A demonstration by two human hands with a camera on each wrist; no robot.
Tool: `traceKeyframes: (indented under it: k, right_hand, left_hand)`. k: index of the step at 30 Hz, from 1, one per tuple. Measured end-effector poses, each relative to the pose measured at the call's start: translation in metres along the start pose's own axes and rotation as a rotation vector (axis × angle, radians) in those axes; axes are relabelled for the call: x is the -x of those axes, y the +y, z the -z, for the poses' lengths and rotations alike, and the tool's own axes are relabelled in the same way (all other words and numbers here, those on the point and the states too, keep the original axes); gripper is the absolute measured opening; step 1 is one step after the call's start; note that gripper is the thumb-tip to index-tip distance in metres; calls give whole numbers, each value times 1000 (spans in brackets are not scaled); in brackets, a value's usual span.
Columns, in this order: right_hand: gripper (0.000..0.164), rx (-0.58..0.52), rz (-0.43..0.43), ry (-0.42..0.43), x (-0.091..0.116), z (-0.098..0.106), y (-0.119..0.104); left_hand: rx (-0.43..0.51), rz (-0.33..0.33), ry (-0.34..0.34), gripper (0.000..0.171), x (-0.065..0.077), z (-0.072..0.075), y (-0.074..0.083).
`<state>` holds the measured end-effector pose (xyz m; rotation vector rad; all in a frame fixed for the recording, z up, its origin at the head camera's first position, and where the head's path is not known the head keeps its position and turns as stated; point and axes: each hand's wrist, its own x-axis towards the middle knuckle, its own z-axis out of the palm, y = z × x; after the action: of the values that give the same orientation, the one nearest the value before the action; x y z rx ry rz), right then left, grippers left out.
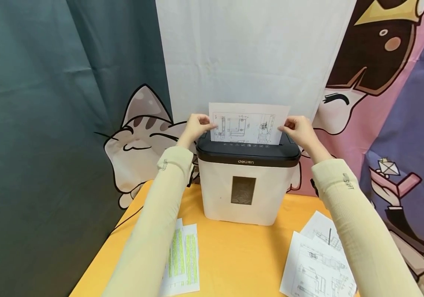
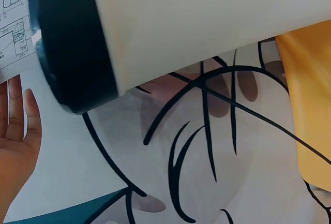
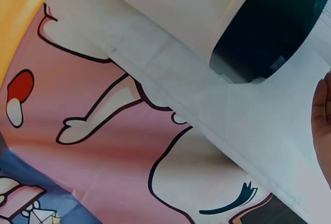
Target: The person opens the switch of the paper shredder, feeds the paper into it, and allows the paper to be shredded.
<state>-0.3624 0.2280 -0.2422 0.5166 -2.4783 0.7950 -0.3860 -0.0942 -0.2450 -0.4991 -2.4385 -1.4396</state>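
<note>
One printed sheet (image 1: 247, 123) stands upright at the top of the shredder (image 1: 215, 189); whether its lower edge sits inside cannot be told. The left hand (image 1: 197, 126) and right hand (image 1: 297, 128) each pinch a side edge between thumb and fingers, apparently to keep it flat and level. Green-lined papers (image 1: 191, 255) lie in front and left of the shredder, drawings (image 1: 319, 268) in front and right, seemingly kept apart as separate piles within easy reach.
</note>
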Motion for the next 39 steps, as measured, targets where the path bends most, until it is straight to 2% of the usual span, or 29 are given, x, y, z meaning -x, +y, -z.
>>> traceKeyframes:
  k: [5, 6, 9, 12, 13, 16, 19, 20, 23, 26, 27, 31, 33, 39]
  right_hand:
    - [18, -12, -13, -36, 2, -4, 2]
    - [18, -15, -19, -40, 3, -6, 3]
    - [18, 2, -11, -48, 5, -9, 5]
    - [17, 30, -15, -62, 7, -11, 7]
    - [17, 41, -18, -68, 8, -12, 7]
    - [17, 69, -19, -94, 10, -12, 8]
    - [16, 84, -13, -113, 10, -12, 9]
    - [16, 85, -12, -116, 10, -12, 9]
    - [16, 81, -22, -121, 11, -13, 8]
    - [15, 82, -39, -130, 12, -14, 7]
    - [15, 83, -43, -132, 12, -15, 7]
    - [16, 94, -46, -135, 14, -17, 7]
    - [16, 99, -51, -138, 14, -18, 8]
    - [16, 94, -72, -155, 12, -20, 7]
  left_hand:
    - [-13, 35, -34, 22, -4, -3, -14]
    - [12, 6, -39, 23, -7, -5, -22]
    - [1, -14, -51, 23, -9, -8, -30]
    - [-32, -23, -50, 20, -4, -10, -26]
    - [-70, 8, -51, 19, 1, -10, -19]
    - [-96, 13, -53, 18, 3, -12, -16]
    - [-88, -1, -60, 17, -1, -12, -23]
    - [-48, -40, -60, 19, -11, -15, -38]
    - [-3, -41, -45, 21, -15, -16, -43]
    - [24, -31, -13, 24, -13, -18, -36]
    - [6, -2, 8, 21, -5, -16, -21]
    - [9, -50, 69, 21, 0, -17, -8]
    - [-6, -70, 90, 22, 1, -17, -6]
    - [-86, -80, 76, 38, 2, -19, -5]
